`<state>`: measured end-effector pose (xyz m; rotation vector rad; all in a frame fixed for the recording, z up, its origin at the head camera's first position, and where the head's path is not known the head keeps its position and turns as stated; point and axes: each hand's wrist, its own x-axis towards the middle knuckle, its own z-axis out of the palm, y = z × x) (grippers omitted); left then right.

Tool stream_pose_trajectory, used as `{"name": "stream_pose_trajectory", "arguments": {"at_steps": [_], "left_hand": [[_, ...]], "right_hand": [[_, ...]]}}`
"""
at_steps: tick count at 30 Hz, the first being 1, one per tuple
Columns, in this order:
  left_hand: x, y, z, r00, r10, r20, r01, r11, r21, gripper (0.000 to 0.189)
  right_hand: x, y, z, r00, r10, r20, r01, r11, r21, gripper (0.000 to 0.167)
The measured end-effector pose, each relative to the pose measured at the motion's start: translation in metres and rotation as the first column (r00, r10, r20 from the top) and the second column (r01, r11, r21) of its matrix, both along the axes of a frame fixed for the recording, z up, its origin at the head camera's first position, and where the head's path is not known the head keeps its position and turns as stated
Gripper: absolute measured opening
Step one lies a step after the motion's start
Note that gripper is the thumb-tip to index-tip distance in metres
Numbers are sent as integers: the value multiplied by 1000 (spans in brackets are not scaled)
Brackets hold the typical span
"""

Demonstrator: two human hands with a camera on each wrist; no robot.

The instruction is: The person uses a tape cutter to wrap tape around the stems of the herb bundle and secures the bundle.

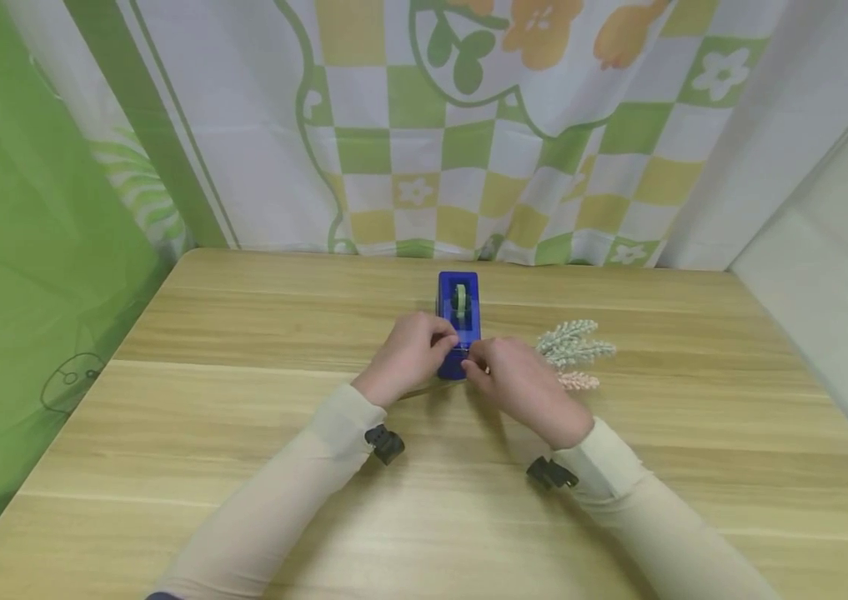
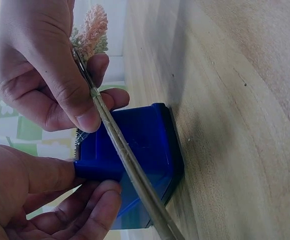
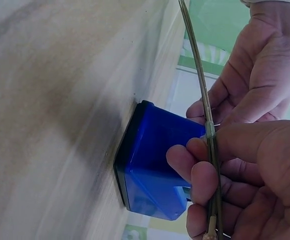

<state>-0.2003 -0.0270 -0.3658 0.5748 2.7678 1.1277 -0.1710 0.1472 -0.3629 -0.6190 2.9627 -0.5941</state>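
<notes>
A blue tape dispenser stands on the table, its cutter end toward me and a roll of tape inside. My left hand is at the left of that end; its thumb and fingers grip the edge beside the toothed cutter. In my right hand, thumb and fingers pinch a bundle of thin stems close in front of the dispenser. Clear tape circles the stems by the fingertips. Pale green flower sprigs and a pink sprig stick out to the right, partly behind the right hand.
The wooden table reaches back to a checked, flowered curtain. A green cloth hangs along the left side, and a white surface borders the right. Dark wrist devices sit at both cuffs.
</notes>
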Motion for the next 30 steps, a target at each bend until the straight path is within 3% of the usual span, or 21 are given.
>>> {"name": "stream_pose_trajectory", "arguments": {"at_steps": [8, 22, 30], "left_hand": [[1, 0, 0, 1000, 7, 0, -7, 1000, -2, 20], [3, -3, -8, 998, 6, -66, -2, 998, 57, 20], [18, -10, -7, 983, 49, -178, -24, 989, 143, 16]], "right_hand": [[-1, 3, -1, 999, 27, 26, -26, 999, -23, 31], [4, 2, -4, 999, 28, 34, -26, 998, -52, 20], [11, 2, -2, 1000, 11, -26, -14, 994, -107, 27]]}}
